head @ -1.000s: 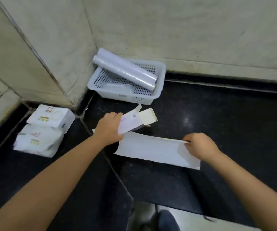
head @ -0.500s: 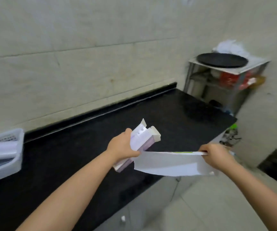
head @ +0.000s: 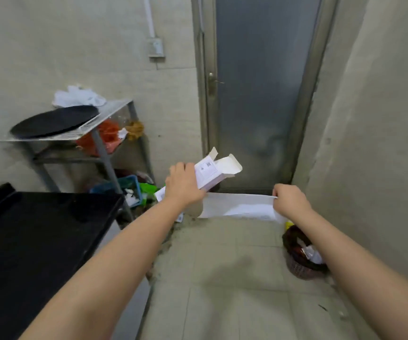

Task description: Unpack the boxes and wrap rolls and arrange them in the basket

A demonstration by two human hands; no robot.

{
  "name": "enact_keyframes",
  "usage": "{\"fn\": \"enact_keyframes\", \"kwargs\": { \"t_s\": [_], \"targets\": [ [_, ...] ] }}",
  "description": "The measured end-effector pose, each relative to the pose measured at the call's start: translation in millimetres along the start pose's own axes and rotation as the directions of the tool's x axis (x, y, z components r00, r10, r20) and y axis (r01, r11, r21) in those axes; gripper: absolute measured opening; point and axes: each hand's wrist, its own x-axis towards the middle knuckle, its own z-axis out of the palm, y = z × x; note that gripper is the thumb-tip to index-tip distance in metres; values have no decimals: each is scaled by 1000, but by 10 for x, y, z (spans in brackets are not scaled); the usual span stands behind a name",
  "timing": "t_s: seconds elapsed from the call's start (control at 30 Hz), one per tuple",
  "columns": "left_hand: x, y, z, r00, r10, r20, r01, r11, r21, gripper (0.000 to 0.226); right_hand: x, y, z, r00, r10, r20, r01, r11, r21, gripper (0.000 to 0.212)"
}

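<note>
My left hand (head: 184, 184) grips a long white and lilac carton (head: 211, 174) whose end flaps stand open, held in the air over the floor. My right hand (head: 290, 201) pinches the right end of a white paper sheet (head: 237, 208), which stretches level from under the carton to that hand. The white basket and the wrap rolls are out of view.
The black counter (head: 38, 241) ends at lower left. A metal rack (head: 95, 133) with a black round pan (head: 53, 121) stands by the wall, with clutter under it. A closed frosted door (head: 259, 94) is ahead. A dark waste basket (head: 301, 256) sits on the tiled floor at right.
My view has swung right, from the counter corner with the basket and rolls to the door and floor. Both hands keep hold of the carton and sheet, now off the counter.
</note>
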Motion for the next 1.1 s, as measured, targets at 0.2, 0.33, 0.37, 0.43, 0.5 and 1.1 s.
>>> {"fn": "enact_keyframes", "kwargs": {
  "t_s": [0.2, 0.33, 0.37, 0.43, 0.5, 1.1],
  "targets": [
    [1179, 1154, 722, 978, 185, 101, -186, 982, 8, 58, 797, 920, -256, 973, 225, -54, -223, 974, 40, 26],
    [1953, 1846, 1251, 916, 309, 257, -303, 951, -65, 57, 1390, 1446, -392, 916, 398, -56, -395, 917, 59, 25],
    [2121, 2015, 1392, 892, 335, 304, -320, 942, -101, 56, 1527, 1560, -409, 897, 440, -46, -437, 898, 62, 23],
    [2388, 2312, 1675, 835, 378, 399, -340, 926, -164, 54, 1777, 1783, -397, 851, 525, -29, -521, 850, 82, 18],
    [2623, 2589, 1971, 775, 419, 473, -359, 908, -216, 53, 2021, 2053, -335, 788, 615, 2, -607, 778, 161, 26],
    [3156, 3765, 5453, 546, 63, 835, 105, 984, -143, 60, 3430, 4669, 1331, 441, 770, 461, -893, 325, 311, 15]
  ]
}}
